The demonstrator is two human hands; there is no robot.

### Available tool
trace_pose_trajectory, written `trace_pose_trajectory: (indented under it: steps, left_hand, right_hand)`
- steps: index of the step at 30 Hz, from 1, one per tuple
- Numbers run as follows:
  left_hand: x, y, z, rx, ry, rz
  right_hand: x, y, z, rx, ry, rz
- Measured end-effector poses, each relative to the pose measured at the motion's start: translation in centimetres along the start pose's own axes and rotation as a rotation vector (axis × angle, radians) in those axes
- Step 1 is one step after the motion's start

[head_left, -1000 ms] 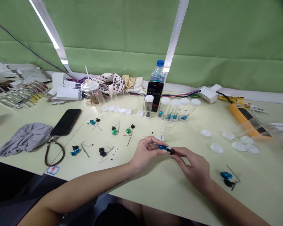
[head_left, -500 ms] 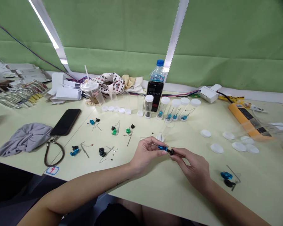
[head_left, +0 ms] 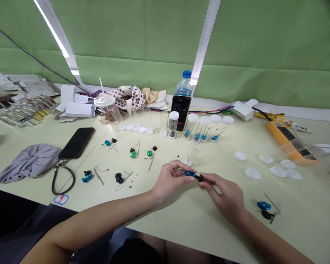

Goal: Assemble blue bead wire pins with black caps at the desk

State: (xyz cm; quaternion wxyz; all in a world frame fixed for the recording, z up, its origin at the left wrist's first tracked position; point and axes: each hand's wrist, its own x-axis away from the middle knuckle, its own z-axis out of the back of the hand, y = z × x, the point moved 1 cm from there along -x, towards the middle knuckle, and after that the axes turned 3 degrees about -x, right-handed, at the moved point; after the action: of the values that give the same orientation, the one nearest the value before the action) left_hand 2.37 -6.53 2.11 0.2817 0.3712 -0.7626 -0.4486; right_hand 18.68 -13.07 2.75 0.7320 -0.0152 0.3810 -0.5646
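Near the table's middle my left hand (head_left: 172, 179) is closed, pinching a shiny blue metal fitting (head_left: 189, 173) between thumb and fingertips. My right hand (head_left: 225, 194) is closed too, its thumb and fingers gripping a black round-headed part (head_left: 200, 178) at the fitting's right end. The two parts meet end to end; whether they are fastened together I cannot tell. A thin metal wire or rod (head_left: 178, 169) shows at my left fingertips. Just behind the hands lies a clear tube (head_left: 195, 149) with a white cap. To the right is another blue part (head_left: 264, 205) beside a black knob (head_left: 266, 214) and a hex key.
Left of my hands lie several sets of blue, green (head_left: 133, 154) and black parts (head_left: 119, 178) with wires and hex keys. Capped clear tubes (head_left: 192, 118) stand behind, before a phone timer (head_left: 180, 110) and bottle (head_left: 184, 88). White caps (head_left: 253, 173) and an orange power strip (head_left: 287, 141) lie right.
Both hands stay nearly in place. The black part has turned slightly at the end of the blue fitting. The timer has gone up by one second.
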Motion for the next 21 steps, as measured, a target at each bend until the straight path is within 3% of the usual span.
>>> trace_pose_trajectory:
  steps: [21]
  left_hand:
    - [-0.04,0.01,0.02,0.008,-0.016,-0.010]
  right_hand:
    - [0.07,0.11,-0.03,-0.034,-0.006,0.026]
